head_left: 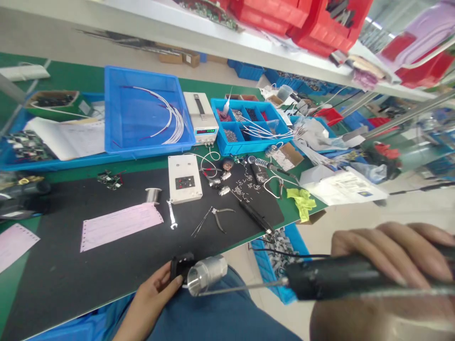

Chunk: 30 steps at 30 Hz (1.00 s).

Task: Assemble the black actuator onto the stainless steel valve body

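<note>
My left hand (152,294), at the near edge of the bench, is closed on a black housing (182,264) with a shiny metal threaded fitting (210,273) on it. My right hand (387,251), at the lower right, wraps round a black electric screwdriver (320,277) held level. Its long thin bit points left and passes in front of the fitting; whether the tip touches a screw is hidden. On the black mat (138,255) beyond lie side cutters (216,219), tweezers (202,221), a wrench (172,215) and another black-handled screwdriver (256,217).
A blue bin (273,255) of metal parts stands below the bench edge. Behind the mat are a white switch box (185,189), a blue tray (138,118) with white cables, a power supply (201,118) and a divided blue tray (227,147). A shelf (170,35) with red bins hangs above.
</note>
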{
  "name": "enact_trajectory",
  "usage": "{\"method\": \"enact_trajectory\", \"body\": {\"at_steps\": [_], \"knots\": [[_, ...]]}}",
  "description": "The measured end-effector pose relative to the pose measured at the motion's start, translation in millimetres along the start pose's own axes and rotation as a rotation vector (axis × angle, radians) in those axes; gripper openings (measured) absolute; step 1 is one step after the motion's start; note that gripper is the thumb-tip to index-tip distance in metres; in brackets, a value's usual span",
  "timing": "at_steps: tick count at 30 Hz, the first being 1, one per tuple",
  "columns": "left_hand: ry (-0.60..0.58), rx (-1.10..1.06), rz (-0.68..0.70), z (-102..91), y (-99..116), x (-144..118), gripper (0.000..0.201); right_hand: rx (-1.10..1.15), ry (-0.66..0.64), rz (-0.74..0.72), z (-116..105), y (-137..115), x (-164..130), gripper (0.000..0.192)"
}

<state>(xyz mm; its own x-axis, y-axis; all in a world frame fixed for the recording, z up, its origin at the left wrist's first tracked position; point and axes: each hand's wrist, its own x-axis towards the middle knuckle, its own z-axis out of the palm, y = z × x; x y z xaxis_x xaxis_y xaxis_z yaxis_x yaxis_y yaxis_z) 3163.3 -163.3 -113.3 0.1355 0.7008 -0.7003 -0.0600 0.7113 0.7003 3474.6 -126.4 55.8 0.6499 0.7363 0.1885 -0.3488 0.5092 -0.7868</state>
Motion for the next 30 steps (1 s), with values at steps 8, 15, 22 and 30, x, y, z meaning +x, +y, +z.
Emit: {"method": "enact_trajectory", "body": {"at_steps": [8, 15, 22, 30], "knots": [[0.212, -0.059, 0.002, 2.7, 18, -21, 0.058, -0.103, 0.764, 0.655, -151, 160, 117, 0.048], [0.281, 0.136, 0.192, -3.0, 37, -38, 0.050, -0.377, 0.673, 0.880, -185, 202, 90, 0.037], [0.368, 0.900, 0.283, -27.9, 64, -58, 0.048, -0.530, -0.478, 1.032, -66, 157, -3, 0.043], [0.219, 1.015, 0.496, -44.2, 69, -79, 0.052, -0.332, -1.522, 1.202, 56, 184, -143, 0.057]]}}
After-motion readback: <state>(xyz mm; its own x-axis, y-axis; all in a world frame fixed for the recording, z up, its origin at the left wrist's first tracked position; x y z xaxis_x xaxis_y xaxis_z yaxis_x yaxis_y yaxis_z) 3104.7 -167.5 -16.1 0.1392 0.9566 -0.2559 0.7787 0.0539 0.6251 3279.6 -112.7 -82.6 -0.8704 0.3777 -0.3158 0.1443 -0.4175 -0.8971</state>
